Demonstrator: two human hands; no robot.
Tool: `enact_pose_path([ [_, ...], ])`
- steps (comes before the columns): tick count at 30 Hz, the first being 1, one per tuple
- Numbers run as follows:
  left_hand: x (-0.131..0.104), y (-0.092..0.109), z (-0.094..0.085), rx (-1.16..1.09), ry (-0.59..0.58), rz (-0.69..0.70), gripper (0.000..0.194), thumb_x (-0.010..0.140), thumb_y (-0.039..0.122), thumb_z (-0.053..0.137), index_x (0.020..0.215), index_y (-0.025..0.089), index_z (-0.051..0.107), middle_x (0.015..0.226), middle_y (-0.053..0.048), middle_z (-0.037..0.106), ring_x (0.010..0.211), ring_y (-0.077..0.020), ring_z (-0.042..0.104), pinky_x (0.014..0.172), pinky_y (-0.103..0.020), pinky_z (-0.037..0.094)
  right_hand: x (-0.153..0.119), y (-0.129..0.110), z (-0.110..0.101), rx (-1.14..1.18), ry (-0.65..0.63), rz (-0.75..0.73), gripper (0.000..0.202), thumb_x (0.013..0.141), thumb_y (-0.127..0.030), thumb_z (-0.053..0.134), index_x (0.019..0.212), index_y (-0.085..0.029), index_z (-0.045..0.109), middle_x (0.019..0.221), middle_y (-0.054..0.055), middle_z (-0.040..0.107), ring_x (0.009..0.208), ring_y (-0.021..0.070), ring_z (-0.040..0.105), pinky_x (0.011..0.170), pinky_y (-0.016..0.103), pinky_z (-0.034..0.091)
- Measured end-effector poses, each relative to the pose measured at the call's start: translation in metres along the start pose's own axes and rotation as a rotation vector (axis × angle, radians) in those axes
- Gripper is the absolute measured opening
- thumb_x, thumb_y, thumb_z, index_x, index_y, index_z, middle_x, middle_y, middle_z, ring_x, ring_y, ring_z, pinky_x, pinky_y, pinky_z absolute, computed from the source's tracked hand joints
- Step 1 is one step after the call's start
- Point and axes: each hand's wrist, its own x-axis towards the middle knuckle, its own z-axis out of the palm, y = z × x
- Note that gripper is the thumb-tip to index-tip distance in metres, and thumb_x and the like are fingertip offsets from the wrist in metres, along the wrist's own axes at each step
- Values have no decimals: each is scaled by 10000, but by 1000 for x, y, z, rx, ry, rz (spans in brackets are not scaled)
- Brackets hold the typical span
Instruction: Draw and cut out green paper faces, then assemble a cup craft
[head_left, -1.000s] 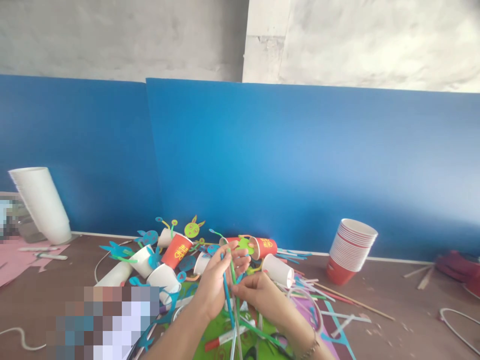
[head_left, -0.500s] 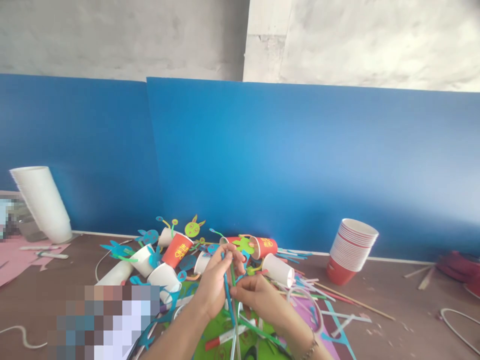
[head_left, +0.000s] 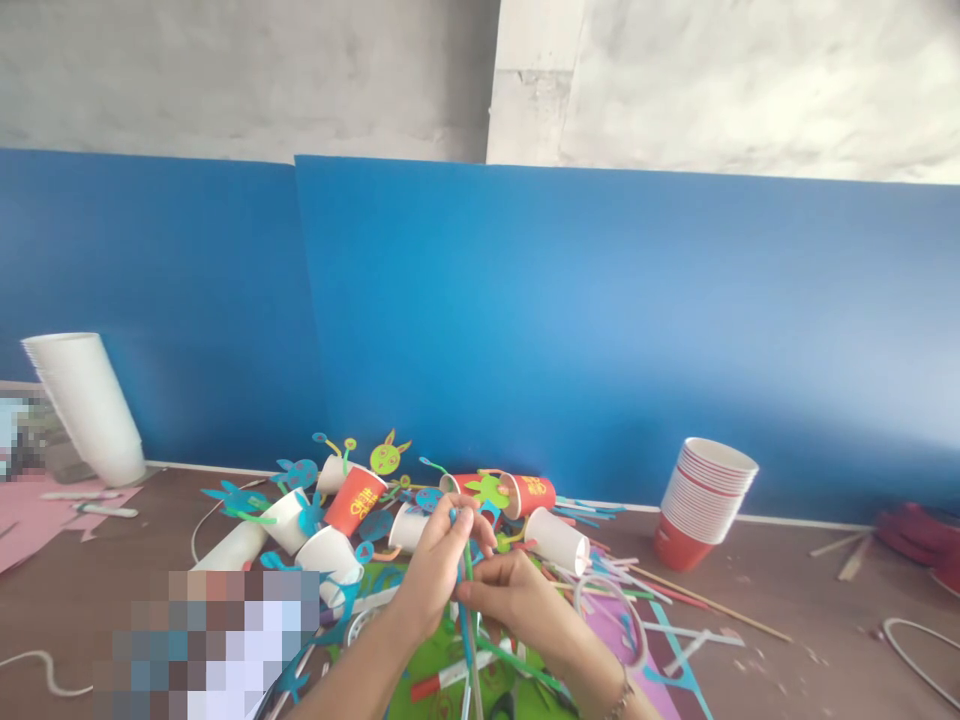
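Note:
Blue, green and pale straws (head_left: 466,640) run upright between my two hands, their lower ends reaching the bottom of the view. My left hand (head_left: 442,560) is closed round their upper part, thumb near the top. Just to the right and slightly lower, my right hand (head_left: 506,597) pinches the same straws with thumb and fingers. A green straw (head_left: 525,664) slants down to the right below my right hand. Under the hands lie a green sheet (head_left: 442,640), a red-capped marker (head_left: 454,675) and dark scissor handles (head_left: 501,706).
Decorated paper cups (head_left: 356,502) lie behind the hands. A white cup stack (head_left: 90,410) leans at the left; another cup stack (head_left: 705,500) stands at the right. Loose straws and sticks (head_left: 712,600) are scattered right of my hands. A blue partition (head_left: 600,330) rises behind the table.
The blue straw has swung closer to the other straws and now lies nearly along them. My right hand has shifted slightly left, towards my left hand.

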Motion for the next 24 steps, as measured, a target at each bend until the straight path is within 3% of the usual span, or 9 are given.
enact_pose_path([
  [3, 1, 5, -2, -122, -7, -169, 357, 779, 415, 647, 1041, 183, 573, 840, -64, 709, 809, -210, 645, 650, -273, 443, 1, 0, -3, 40, 29, -14, 371, 735, -373, 629, 462, -175, 474, 348, -68, 424, 326, 41, 291, 376, 207, 181],
  [6, 1, 8, -5, -129, -46, -284, 382, 763, 411, 662, 1044, 156, 617, 906, -110, 717, 895, -257, 648, 639, -284, 461, 2, -2, -6, 62, 59, -17, 370, 732, -353, 628, 451, -180, 462, 334, -69, 415, 318, 44, 295, 370, 211, 175],
  [12, -1, 8, -4, -2, -76, -278, 229, 750, 332, 689, 899, 158, 677, 910, -127, 734, 1020, -286, 623, 838, -357, 461, 4, -2, -8, 25, 95, 15, 384, 718, -350, 649, 430, -181, 459, 315, -71, 400, 302, 50, 316, 355, 211, 165],
  [18, 5, 3, -13, -10, -49, -284, 224, 772, 335, 665, 907, 161, 628, 893, -115, 742, 1036, -271, 629, 869, -361, 459, -1, -1, -15, -12, 1, 69, 353, 749, -390, 630, 495, -170, 520, 309, -73, 433, 275, 43, 336, 335, 193, 167],
  [24, 9, 3, -16, -110, -58, -298, 207, 771, 297, 675, 889, 153, 585, 951, -114, 732, 955, -262, 674, 863, -375, 491, -8, -4, -24, -88, -106, 71, 290, 743, -382, 643, 590, -137, 676, 452, -19, 576, 310, 55, 453, 339, 189, 227],
])
